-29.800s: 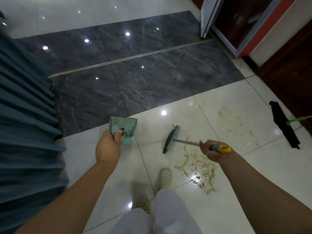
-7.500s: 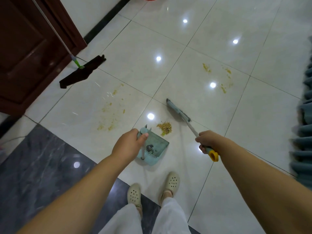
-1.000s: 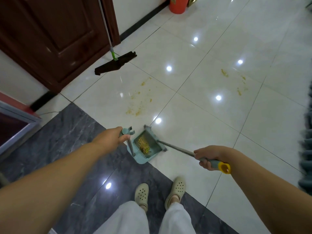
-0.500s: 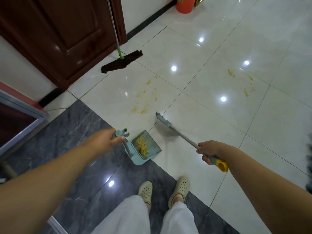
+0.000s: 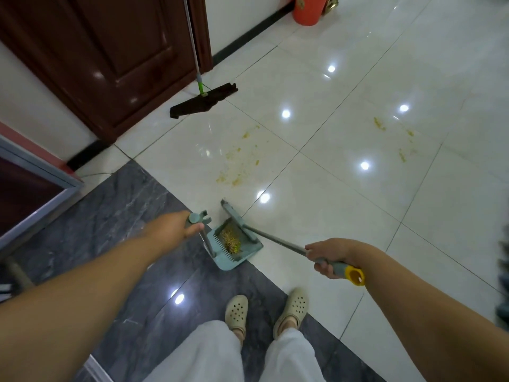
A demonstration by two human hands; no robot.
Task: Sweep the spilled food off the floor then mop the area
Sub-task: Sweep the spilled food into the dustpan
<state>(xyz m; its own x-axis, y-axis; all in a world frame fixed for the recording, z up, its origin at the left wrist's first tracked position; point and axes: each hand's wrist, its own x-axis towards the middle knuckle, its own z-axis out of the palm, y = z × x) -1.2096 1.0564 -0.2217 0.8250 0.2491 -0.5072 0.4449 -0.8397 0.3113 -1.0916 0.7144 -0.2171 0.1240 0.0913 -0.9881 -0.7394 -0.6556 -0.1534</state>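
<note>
My left hand (image 5: pixel 176 230) grips the upright handle of a teal dustpan (image 5: pixel 248 253) resting where the dark tiles meet the white ones. A pile of yellowish food crumbs (image 5: pixel 230 239) lies inside the pan. My right hand (image 5: pixel 329 256) holds the grey handle of a small broom (image 5: pixel 271 239) with a yellow end cap; its head (image 5: pixel 231 212) rests at the pan's mouth. Yellow food smears (image 5: pixel 238 166) stain the white tile beyond the pan, and a second patch of smears (image 5: pixel 396 139) lies farther right. A dark flat mop (image 5: pixel 203 102) lies on the floor by the door.
A dark wooden door (image 5: pixel 110 56) stands at the upper left with the mop pole leaning on it. An orange bin (image 5: pixel 307 9) sits at the top by the wall. A framed glass panel (image 5: pixel 33 183) is at the left. My feet in cream clogs (image 5: pixel 264 312) stand just behind the dustpan.
The broom head has swept back from the open tile to the dustpan's mouth. The dustpan with its crumbs stays in place in my left hand.
</note>
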